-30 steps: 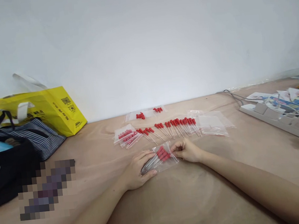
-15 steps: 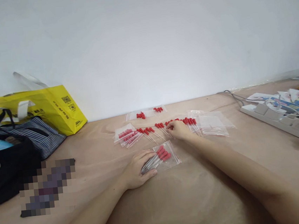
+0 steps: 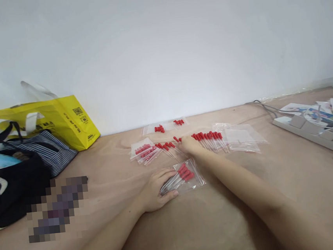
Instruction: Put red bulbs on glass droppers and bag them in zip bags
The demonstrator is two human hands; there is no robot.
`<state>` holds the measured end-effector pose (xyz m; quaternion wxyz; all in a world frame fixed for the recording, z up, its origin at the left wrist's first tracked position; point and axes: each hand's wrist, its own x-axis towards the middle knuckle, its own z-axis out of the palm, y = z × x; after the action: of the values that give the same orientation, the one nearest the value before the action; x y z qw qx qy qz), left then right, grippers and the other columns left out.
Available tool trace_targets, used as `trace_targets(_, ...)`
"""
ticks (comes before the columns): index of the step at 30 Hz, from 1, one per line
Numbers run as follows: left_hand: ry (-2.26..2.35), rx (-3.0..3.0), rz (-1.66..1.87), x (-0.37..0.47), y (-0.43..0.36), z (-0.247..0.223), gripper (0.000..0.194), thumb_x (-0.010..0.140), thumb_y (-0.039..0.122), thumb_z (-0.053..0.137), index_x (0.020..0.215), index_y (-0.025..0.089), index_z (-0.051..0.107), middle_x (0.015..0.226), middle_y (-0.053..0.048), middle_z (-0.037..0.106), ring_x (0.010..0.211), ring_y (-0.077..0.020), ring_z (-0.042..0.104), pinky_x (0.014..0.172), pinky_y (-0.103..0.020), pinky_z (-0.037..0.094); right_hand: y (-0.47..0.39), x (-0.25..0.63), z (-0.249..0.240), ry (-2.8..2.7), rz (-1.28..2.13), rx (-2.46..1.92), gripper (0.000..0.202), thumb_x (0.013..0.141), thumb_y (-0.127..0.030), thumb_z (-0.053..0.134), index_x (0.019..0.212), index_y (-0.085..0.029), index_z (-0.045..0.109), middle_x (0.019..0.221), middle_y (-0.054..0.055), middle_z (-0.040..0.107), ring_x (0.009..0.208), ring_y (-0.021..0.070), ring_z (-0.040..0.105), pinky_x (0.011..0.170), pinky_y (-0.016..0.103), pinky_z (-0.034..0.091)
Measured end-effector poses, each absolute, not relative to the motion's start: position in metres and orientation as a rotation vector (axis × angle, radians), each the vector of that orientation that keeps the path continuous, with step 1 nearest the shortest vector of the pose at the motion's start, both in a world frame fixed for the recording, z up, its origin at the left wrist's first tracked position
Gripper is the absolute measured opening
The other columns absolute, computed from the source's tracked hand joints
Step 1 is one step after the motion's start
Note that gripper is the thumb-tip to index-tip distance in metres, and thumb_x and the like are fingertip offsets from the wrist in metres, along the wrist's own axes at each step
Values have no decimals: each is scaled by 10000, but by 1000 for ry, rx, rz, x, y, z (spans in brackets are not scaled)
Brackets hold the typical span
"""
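Note:
My left hand (image 3: 156, 189) lies on the table, its thumb and fingers closed around the stem end of a clear zip bag (image 3: 199, 178). Several droppers (image 3: 185, 172) with red bulbs and thin clear stems show inside. Farther back, my right hand (image 3: 189, 145) reaches into a row of loose droppers (image 3: 207, 136), fingers curled down at a red bulb; the fingertips are partly hidden. Left of it, more loose droppers (image 3: 165, 146) lie fanned out. Beside those is a stack of filled zip bags (image 3: 142, 149).
Empty-looking zip bags (image 3: 242, 137) lie right of the row. Two clusters of red-bulbed pieces (image 3: 159, 129) rest on plastic near the wall. A yellow bag (image 3: 78, 129) and a striped bag (image 3: 58, 149) stand left; a power strip (image 3: 305, 131) with cables lies right.
My right hand has moved slightly left along the row, uncovering more red bulbs to its right. My left hand stays on the zip bag. The view has shifted a little.

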<state>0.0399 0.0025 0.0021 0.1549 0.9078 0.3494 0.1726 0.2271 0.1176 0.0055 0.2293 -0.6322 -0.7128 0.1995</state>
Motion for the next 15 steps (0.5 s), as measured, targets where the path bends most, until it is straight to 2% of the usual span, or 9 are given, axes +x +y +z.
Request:
trace_targets(3,1005,2604,486,40,2,2,456,767,381,514,1180,204,441,1236,-79,476,1134,-224,432,956,-390,353,108,243,12,-1858,532,-1683,203,808,-263,436,831,-117,575,848,136,630,822,184,581,690,252,424)
trace_targets(5,1017,2609,476,40,2,2,458,766,375,516,1182,200,440,1232,-79,480,1134,-224,432,959,-390,351,97,260,11,-1792,524,-1640,213,815,-259,416,929,-113,521,864,108,619,798,154,575,670,234,428)
trace_targets(7,1028,2613,470,41,3,2,467,765,377,519,1188,198,436,1230,-78,483,1136,-224,430,962,-389,351,83,280,5,-1735,556,-1582,355,785,-275,458,1092,-106,404,777,57,608,695,134,575,603,228,436)
trace_targets(10,1049,2612,450,41,3,1,478,765,386,516,1196,199,427,1242,-79,471,1150,-227,416,969,-393,342,59,303,-10,-1578,857,-1288,638,731,-264,502,1249,-142,149,568,-78,490,441,101,505,450,219,413)
trace_targets(12,1072,2608,434,41,3,0,481,771,391,509,1205,205,417,1250,-78,464,1165,-230,399,976,-403,333,45,309,-19,-1463,987,-1164,705,706,-291,522,1249,-187,85,560,-108,440,403,94,491,405,213,409)
trace_targets(15,1090,2604,426,40,2,1,484,772,394,509,1209,211,411,1249,-75,465,1174,-233,387,978,-410,327,30,303,-27,-1249,1053,-1116,691,693,-339,531,1204,-202,87,584,-104,447,436,103,522,403,220,436)
